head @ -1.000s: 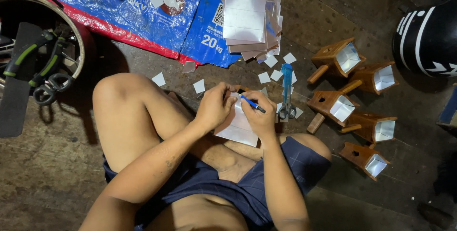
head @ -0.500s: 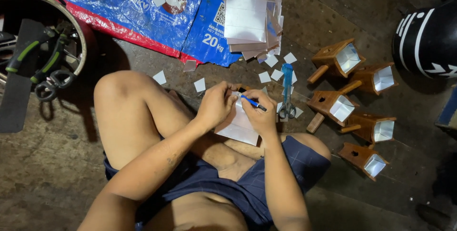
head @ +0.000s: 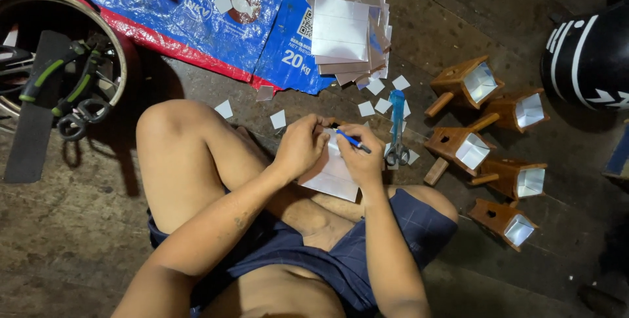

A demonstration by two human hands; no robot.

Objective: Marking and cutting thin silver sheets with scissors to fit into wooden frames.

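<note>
1. A round basket [head: 98,23] with green-handled tools stands on the floor at the far left.
2. The left hand [head: 300,147] presses a white sheet [head: 334,177] against the person's leg.
3. The right hand [head: 362,157] grips a blue pen [head: 352,140] over that sheet.
4. Blue-handled scissors [head: 396,128] lie just beside it.
5. Five wooden boxes [head: 466,83] sit to the right.

Worn dark floor [head: 72,252], dim light; blue-red tarp [head: 216,23] spread at top.
</note>
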